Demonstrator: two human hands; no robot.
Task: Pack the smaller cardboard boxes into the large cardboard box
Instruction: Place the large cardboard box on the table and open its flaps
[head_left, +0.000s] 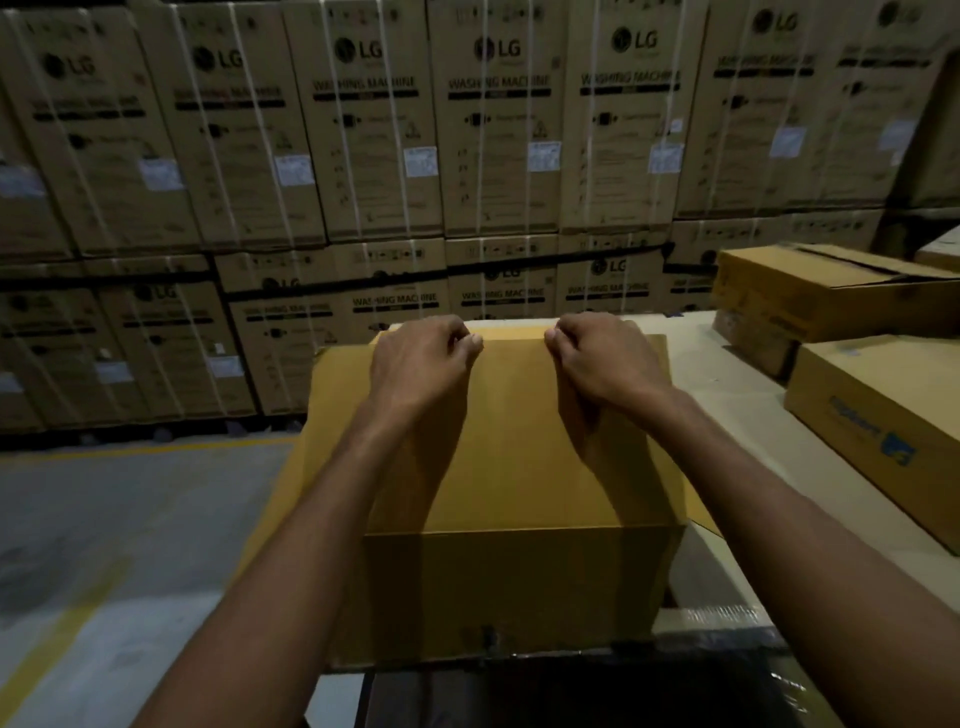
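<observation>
Left hand (422, 364) curls its fingers over the far edge of the top flap of the one large cardboard box (519, 467) and grips it. Right hand (597, 364), near it, grips the same edge the same way. That box stands at the near left end of the counter (737, 384). Further right on the counter sit three smaller cardboard boxes (821, 296), one stacked on another and one with a blue logo nearer. LG washing machine cartons (363, 130) fill the back in two stacked rows.
</observation>
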